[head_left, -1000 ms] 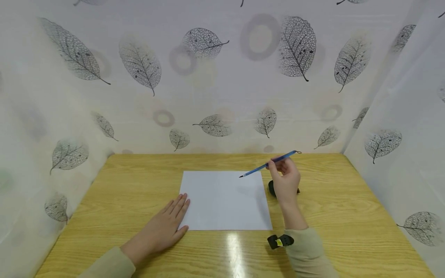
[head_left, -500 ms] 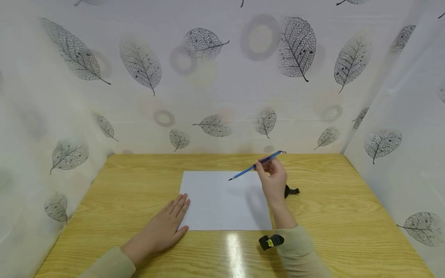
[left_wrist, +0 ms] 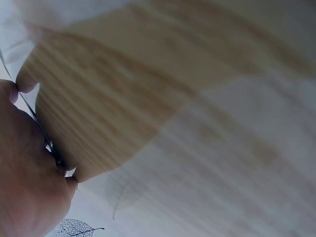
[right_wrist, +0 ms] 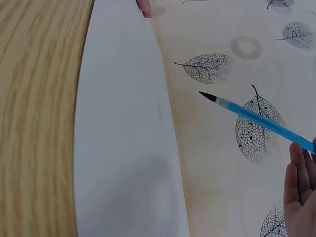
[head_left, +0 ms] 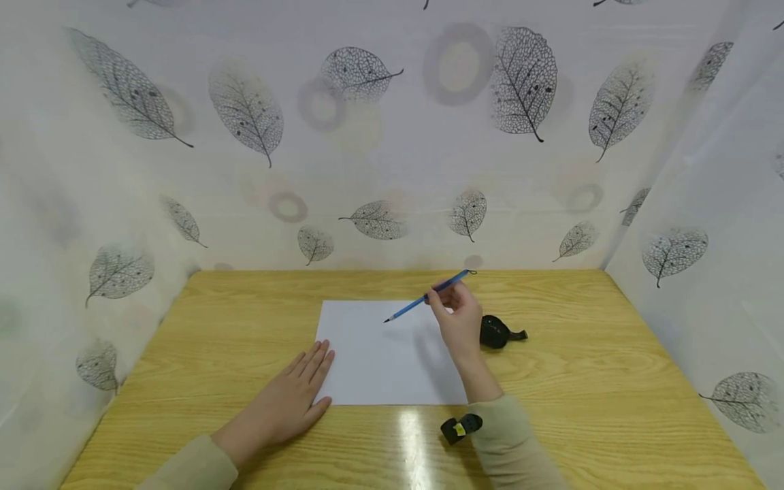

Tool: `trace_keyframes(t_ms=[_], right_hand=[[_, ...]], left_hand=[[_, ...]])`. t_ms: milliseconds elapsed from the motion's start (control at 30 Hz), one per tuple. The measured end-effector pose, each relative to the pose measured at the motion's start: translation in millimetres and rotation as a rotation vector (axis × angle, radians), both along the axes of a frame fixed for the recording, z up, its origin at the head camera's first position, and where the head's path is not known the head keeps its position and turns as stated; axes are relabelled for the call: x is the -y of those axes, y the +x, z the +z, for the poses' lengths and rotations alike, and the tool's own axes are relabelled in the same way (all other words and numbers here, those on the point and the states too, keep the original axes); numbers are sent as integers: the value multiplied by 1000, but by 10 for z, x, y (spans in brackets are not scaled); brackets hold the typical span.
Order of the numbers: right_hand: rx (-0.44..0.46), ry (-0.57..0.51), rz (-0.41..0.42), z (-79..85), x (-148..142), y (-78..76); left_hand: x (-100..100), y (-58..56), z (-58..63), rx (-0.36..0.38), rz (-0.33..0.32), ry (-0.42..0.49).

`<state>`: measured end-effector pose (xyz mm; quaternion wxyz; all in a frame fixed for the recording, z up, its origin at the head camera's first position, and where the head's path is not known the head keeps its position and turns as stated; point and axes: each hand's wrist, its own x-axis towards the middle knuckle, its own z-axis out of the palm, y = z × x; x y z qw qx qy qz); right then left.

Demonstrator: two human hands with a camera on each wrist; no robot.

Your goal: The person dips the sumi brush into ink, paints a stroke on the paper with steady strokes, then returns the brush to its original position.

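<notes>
A white sheet of paper [head_left: 373, 367] lies on the wooden table. My left hand [head_left: 290, 395] rests flat on its left edge, fingers straight. Above the sheet, my right hand [head_left: 459, 323] pinches a blue writing brush [head_left: 410, 307] by its shaft. The brush slants down to the left; its dark pointed tip is apart from the paper. In the right wrist view the black tip and pale collar of the brush [right_wrist: 261, 121] show clearly. The left wrist view shows only part of the left hand [left_wrist: 29, 168].
A glossy black rounded thing with a short stem [head_left: 495, 332] lies on the table to the right of the paper, partly behind the right hand. A black device with a yellow mark [head_left: 461, 429] is at the right wrist. Leaf-patterned cloth [head_left: 392, 156] surrounds the table [head_left: 582, 401].
My right hand has moved left over the paper with the brush, and the brush tip is slightly lower in view. More of the black rounded thing shows. My left hand stays put.
</notes>
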<state>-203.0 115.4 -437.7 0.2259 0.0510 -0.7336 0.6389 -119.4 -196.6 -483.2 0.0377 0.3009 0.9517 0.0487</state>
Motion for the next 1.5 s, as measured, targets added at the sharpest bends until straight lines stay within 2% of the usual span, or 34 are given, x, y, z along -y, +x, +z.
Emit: trace_keyframes(t_ms=[167,400,733,1000,1333,1500], right_hand=[[25,-3,14,-22,67,-3],[50,7,43,-18,137,0],[83,58,69,-109,279,-23],[75,82,71,-135,390,-13],[75,80,92,-183,463,-25],[80,67,91,-200,484,-22]], left_hand=[[-9,4,41,4,-8,-2],[-5,-10,17,4,-5,-27],[-10,-24,29,41,7,-27],[-11,-28,42,58,16,-24],[18,-53,-39,7,-2,7],[11,-50,-7,18,2,-15]])
